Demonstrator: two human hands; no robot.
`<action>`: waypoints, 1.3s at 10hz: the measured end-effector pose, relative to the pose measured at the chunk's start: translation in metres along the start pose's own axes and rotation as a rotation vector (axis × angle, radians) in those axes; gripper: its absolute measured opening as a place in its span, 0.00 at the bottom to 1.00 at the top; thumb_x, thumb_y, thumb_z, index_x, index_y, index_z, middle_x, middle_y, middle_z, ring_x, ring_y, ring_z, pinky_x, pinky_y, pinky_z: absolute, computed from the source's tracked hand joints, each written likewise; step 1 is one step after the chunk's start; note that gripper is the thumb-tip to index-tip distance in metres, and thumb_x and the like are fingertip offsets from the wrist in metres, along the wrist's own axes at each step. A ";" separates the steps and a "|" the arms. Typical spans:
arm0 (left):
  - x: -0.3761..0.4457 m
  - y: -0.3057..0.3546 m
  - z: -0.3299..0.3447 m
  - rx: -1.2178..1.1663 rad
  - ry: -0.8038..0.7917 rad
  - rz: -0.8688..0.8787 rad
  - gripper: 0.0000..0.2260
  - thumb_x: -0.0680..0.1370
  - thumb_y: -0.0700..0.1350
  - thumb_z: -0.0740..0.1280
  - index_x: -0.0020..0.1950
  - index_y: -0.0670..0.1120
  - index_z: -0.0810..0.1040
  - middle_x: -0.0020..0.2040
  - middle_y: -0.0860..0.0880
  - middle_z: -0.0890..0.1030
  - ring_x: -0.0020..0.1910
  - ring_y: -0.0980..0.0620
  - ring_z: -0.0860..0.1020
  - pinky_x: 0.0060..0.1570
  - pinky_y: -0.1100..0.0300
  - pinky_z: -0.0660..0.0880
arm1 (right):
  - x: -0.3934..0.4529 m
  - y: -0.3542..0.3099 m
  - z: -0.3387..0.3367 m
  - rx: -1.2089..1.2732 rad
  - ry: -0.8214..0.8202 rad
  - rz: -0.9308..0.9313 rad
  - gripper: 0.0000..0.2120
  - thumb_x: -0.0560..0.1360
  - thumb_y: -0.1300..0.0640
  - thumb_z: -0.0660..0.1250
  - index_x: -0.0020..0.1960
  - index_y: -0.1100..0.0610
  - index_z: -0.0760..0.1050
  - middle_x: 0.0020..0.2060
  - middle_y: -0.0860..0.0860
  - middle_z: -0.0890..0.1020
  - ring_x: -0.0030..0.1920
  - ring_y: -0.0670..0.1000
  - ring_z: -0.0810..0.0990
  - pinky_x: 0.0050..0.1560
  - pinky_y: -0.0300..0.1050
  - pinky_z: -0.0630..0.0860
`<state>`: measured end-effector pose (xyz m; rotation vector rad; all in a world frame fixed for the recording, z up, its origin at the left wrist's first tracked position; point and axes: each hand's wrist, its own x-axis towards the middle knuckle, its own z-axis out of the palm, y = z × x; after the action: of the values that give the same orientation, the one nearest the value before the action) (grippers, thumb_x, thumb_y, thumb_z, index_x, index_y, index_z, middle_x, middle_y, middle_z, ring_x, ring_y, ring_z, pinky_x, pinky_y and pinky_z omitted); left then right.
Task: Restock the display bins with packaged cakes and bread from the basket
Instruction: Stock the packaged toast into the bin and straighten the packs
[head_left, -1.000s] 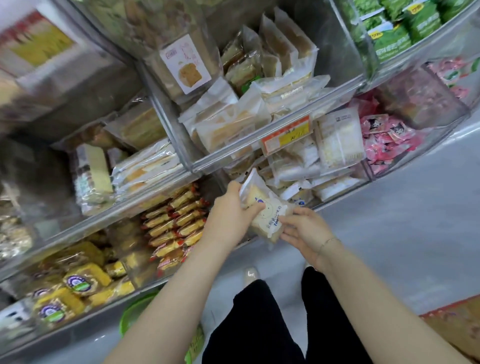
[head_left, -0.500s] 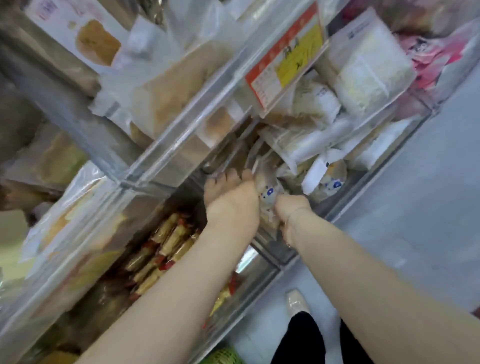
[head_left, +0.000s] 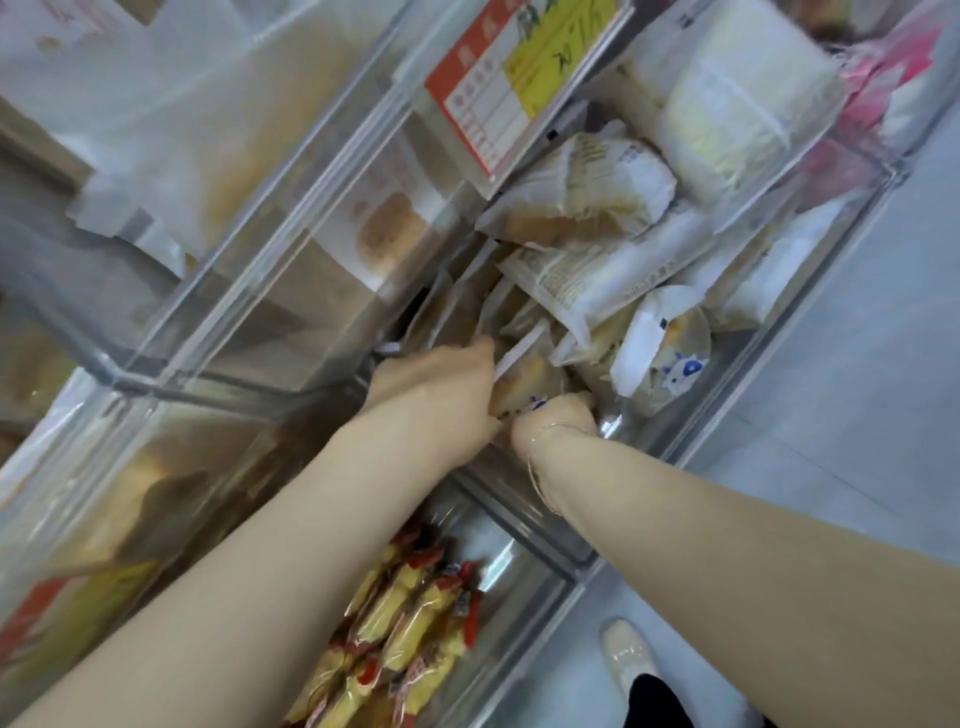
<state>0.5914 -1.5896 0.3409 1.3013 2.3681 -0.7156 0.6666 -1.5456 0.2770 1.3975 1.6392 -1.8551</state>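
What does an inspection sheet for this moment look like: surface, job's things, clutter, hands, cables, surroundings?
Surface: clear display bin, crowded with wrapped bread.
Job's things: packaged cake at the bin's near end, between both hands; basket not in view.
Clutter: loose bread packets piled at mixed angles.
Hands: left hand and right hand both reach into the bin against the cake; fingers hidden, grip cannot be told.
Cables: nothing seen.
Surroundings: price tag on the bin above; yellow-and-red snack packs in the bin below; pale floor; shoe.

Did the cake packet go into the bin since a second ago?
Yes. The cake packet, held by both hands, went from outside the clear bin's front wall to down inside it.
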 end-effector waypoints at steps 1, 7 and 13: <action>0.008 0.005 -0.002 0.062 -0.009 -0.099 0.11 0.77 0.51 0.67 0.57 0.51 0.72 0.39 0.51 0.68 0.39 0.50 0.68 0.38 0.55 0.64 | -0.014 -0.020 -0.019 -0.459 -0.170 -0.095 0.16 0.80 0.61 0.56 0.33 0.59 0.63 0.64 0.60 0.73 0.67 0.60 0.69 0.61 0.48 0.67; -0.009 0.034 -0.027 -0.489 0.378 -0.081 0.08 0.77 0.53 0.63 0.51 0.50 0.70 0.50 0.52 0.74 0.53 0.49 0.76 0.43 0.59 0.66 | -0.045 -0.058 -0.143 -1.377 0.623 -0.918 0.15 0.74 0.53 0.63 0.59 0.54 0.74 0.52 0.51 0.79 0.64 0.55 0.68 0.72 0.57 0.44; -0.035 0.034 -0.016 -1.545 0.445 -0.058 0.20 0.67 0.54 0.77 0.57 0.59 0.78 0.52 0.61 0.83 0.53 0.62 0.80 0.51 0.63 0.77 | -0.027 -0.030 -0.161 0.518 -0.030 -0.724 0.10 0.66 0.55 0.73 0.45 0.59 0.81 0.43 0.59 0.85 0.49 0.58 0.83 0.56 0.56 0.77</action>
<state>0.6376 -1.5887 0.3633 0.6142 2.1609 1.3229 0.7314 -1.4041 0.3356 0.9698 1.8925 -2.8494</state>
